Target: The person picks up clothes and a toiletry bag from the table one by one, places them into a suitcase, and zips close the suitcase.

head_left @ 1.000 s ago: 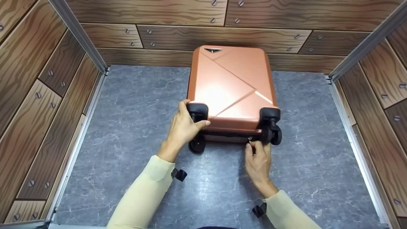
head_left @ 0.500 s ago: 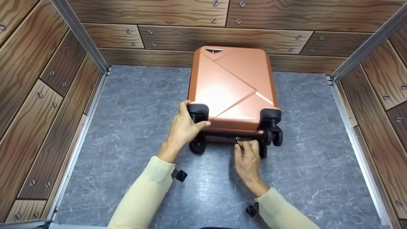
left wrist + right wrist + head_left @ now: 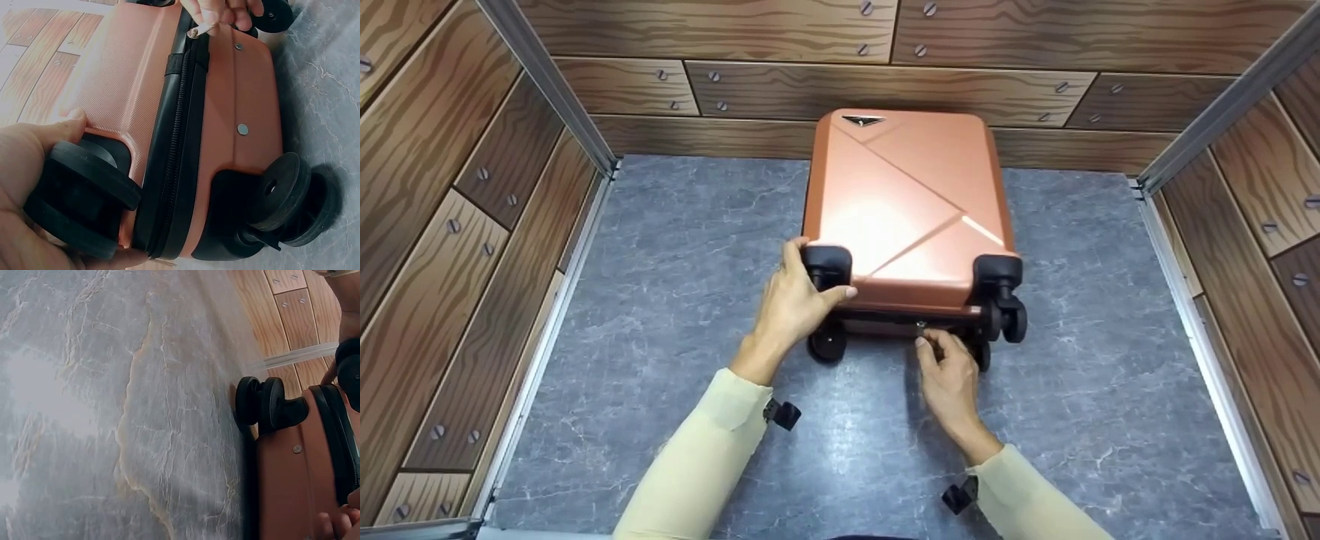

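An orange hard-shell suitcase (image 3: pixel 907 187) lies flat on the grey floor, its wheeled end facing me. My left hand (image 3: pixel 791 300) grips the near left corner around a black wheel (image 3: pixel 84 197), thumb on the near edge and fingers on the side. Along that end runs a black zipper (image 3: pixel 177 112). My right hand (image 3: pixel 949 375) pinches a small metal zipper pull (image 3: pixel 198 32) between thumb and index finger, right of the middle of that end. In the right wrist view only the fingertips (image 3: pixel 332 523) of that hand show, at the lower right corner.
Grey marbled floor (image 3: pixel 675 300) surrounds the suitcase. Wood-patterned panels stand on the left (image 3: pixel 472 247), the back (image 3: pixel 885 90) and the right (image 3: pixel 1252 195), with metal rails (image 3: pixel 1192 337) at the floor edges. The suitcase's far end is close to the back panel.
My right hand has moved left along the zipper with the pull, from beside the right wheels toward the middle, then shifted very slightly back right. My left hand and the suitcase stay in place.
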The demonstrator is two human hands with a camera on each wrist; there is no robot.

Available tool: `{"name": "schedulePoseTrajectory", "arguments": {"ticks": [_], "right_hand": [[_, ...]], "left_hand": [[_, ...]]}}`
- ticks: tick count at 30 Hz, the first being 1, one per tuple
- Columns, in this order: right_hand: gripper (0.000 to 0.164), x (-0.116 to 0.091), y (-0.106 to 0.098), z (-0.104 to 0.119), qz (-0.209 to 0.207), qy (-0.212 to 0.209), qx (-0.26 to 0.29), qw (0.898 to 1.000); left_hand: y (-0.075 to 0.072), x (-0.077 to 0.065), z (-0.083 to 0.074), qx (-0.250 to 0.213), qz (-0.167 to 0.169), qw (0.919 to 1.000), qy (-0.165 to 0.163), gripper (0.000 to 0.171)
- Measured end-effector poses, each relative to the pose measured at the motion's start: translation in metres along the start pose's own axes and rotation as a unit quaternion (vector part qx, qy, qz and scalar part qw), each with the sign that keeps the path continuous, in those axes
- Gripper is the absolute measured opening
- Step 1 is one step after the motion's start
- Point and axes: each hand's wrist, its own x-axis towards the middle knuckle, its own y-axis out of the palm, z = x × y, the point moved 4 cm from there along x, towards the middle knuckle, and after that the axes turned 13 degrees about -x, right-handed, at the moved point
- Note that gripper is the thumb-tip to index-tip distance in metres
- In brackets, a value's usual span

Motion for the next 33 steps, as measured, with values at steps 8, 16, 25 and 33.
{"name": "schedulePoseTrajectory", "arguments": {"ticks": [8,16,25,33], "right_hand": [[0.006,-0.001,0.001,0.003,-0.069,-0.114,-0.048,0.990],[0.009,0.003,0.001,0.006,-0.084,-0.155,-0.059,0.982],[0.009,0.007,0.001,0.001,-0.022,-0.044,-0.049,0.998],[0.015,0.010,0.000,0.000,-0.071,-0.091,-0.062,0.991]], "left_hand": [[0.000,-0.001,-0.001,-0.001,-0.003,1.0000,0.000,0.100],[0.000,-0.001,-0.002,0.002,-0.005,1.0000,-0.002,0.099],[0.001,0.000,-0.003,0.002,0.001,1.0000,0.006,0.098],[0.000,0.000,0.000,0.002,-0.003,1.0000,0.001,0.099]]}}
